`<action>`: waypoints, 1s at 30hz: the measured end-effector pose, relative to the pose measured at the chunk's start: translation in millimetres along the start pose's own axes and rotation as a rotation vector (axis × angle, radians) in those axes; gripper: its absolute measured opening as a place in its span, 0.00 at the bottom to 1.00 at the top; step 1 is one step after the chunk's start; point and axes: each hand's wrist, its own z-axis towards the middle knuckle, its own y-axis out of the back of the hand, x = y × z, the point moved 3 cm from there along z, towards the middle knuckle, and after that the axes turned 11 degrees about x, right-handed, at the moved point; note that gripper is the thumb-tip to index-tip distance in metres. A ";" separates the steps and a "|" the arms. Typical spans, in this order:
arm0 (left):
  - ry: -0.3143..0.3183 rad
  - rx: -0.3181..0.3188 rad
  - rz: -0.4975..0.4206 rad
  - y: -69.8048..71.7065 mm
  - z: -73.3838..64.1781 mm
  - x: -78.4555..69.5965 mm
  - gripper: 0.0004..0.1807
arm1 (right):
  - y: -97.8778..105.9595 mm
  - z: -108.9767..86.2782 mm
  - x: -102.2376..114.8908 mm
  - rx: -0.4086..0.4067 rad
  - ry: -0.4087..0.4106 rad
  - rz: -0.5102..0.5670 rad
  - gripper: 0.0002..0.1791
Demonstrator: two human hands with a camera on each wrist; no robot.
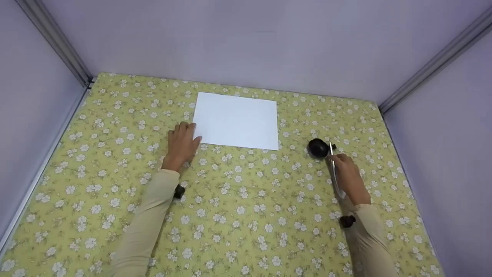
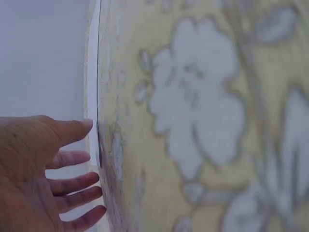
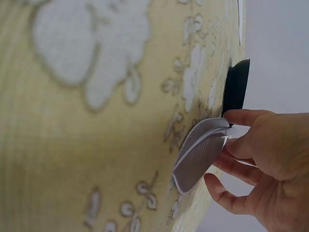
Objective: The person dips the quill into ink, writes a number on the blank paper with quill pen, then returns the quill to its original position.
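A white sheet of paper [image 1: 236, 121] lies flat at the middle back of the flowered cloth. My left hand [image 1: 180, 144] is at the sheet's left edge, fingers and thumb spread, fingertips overlapping its margin. In the left wrist view the same hand [image 2: 48, 179] shows loosely extended fingers. On the right, my right hand [image 1: 348, 173] pinches a slim, silver, slightly curved thing [image 1: 333, 169] with its thumb and fingers. The right wrist view shows this silver thing [image 3: 200, 152] as two rounded, overlapping leaves. Just beyond the fingertips sits a small round black bowl [image 1: 318, 148].
A yellow cloth [image 1: 230, 215] with white flowers covers the table. Pale panels [image 1: 246, 46] stand at the back and both sides, joined by grey metal posts [image 1: 61, 42]. Black wrist cameras [image 1: 179, 191] are strapped to both sleeves. A small black piece [image 1: 333, 146] shows beside the bowl.
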 end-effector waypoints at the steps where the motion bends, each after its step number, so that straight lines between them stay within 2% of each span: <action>1: 0.013 -0.010 -0.005 -0.1 0.3 -0.6 0.28 | -0.4 0.3 -0.1 0.000 0.002 -0.003 0.20; 10: 0.152 -0.060 -0.064 -0.3 2.5 -2.5 0.29 | -3.8 1.7 -4.0 0.000 0.005 -0.016 0.18; 14: 0.196 -0.052 -0.098 2.2 3.3 -4.0 0.30 | -4.2 2.4 -6.3 0.002 0.005 -0.027 0.18; 20: 0.206 0.003 -0.182 5.1 4.8 -3.9 0.24 | -3.7 1.2 -6.8 0.015 -0.013 -0.026 0.18; 26: 0.206 -0.021 -0.255 4.8 3.4 -0.3 0.18 | -2.8 0.9 -5.0 -0.001 -0.013 -0.008 0.18; 30: 0.199 -0.040 -0.316 5.1 2.6 1.2 0.19 | -2.2 1.6 -5.3 -0.024 0.009 0.000 0.18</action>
